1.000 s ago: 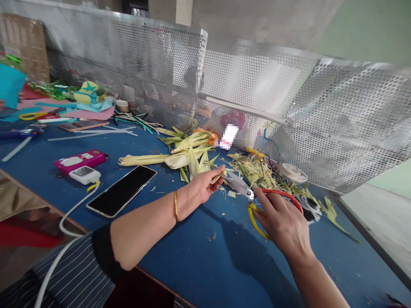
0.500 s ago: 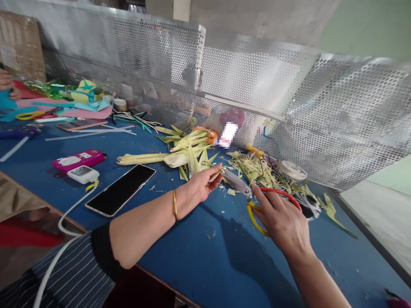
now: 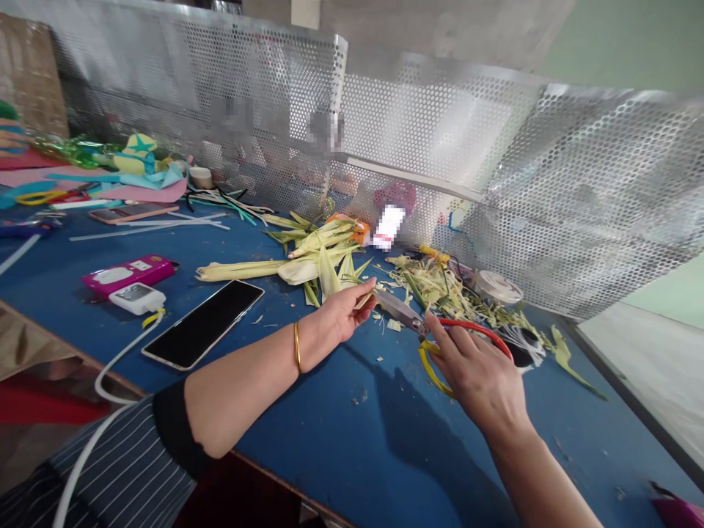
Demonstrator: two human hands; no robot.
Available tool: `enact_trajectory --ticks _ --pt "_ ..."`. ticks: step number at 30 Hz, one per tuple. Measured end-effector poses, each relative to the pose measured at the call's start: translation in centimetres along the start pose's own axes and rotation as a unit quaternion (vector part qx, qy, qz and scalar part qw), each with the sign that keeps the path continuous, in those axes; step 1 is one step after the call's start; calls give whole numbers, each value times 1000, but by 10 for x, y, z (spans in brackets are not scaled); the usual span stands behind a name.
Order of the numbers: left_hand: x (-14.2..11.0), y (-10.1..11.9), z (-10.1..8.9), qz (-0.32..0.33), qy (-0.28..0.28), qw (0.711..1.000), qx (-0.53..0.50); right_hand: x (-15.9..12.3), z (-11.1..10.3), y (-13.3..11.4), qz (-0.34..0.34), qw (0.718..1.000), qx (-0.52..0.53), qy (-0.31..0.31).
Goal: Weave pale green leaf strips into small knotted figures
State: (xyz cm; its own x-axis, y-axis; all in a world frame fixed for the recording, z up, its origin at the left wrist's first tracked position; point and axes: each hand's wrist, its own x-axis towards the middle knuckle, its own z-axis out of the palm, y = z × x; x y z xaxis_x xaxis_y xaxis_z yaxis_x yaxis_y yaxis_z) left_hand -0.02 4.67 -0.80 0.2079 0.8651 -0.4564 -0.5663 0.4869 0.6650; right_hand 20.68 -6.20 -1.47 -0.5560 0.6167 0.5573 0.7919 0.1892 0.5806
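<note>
Scissors, blades together, tips at husk piece. Right hand: fingers around handles. Left hand: fingers pinching husk piece. Scraps lie near.

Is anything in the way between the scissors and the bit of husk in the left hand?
Nothing visible. The blades of the scissors, held in the right hand, reach right up to the piece of husk at the left hand's fingertips. The clippings lie behind the blades.
</note>
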Motion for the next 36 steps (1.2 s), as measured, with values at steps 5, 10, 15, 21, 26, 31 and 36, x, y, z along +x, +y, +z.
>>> enact_trajectory --ticks 5,10,15,21,26,31,36 --pt "-5 2 3 -10 9 1000 -1 2 -2 -1 7 1000 7 5" --pt "-5 2 4 -14 10 1000 -1 -1 1 1 -1 1000 19 -2" --pt "-7 3 5 -21 19 1000 -4 -3 3 2 -1 1000 21 -9" --pt "-2 1 2 -20 9 1000 -8 2 -1 -2 11 1000 23 4" --pt "3 1 0 -23 -8 1000 -1 4 -2 -2 13 999 31 9" --pt "-1 4 1 -17 -28 999 -10 1 -1 1 31 999 37 0" --pt "-4 9 1 -22 -59 997 36 0 -1 2 92 994 51 -22"
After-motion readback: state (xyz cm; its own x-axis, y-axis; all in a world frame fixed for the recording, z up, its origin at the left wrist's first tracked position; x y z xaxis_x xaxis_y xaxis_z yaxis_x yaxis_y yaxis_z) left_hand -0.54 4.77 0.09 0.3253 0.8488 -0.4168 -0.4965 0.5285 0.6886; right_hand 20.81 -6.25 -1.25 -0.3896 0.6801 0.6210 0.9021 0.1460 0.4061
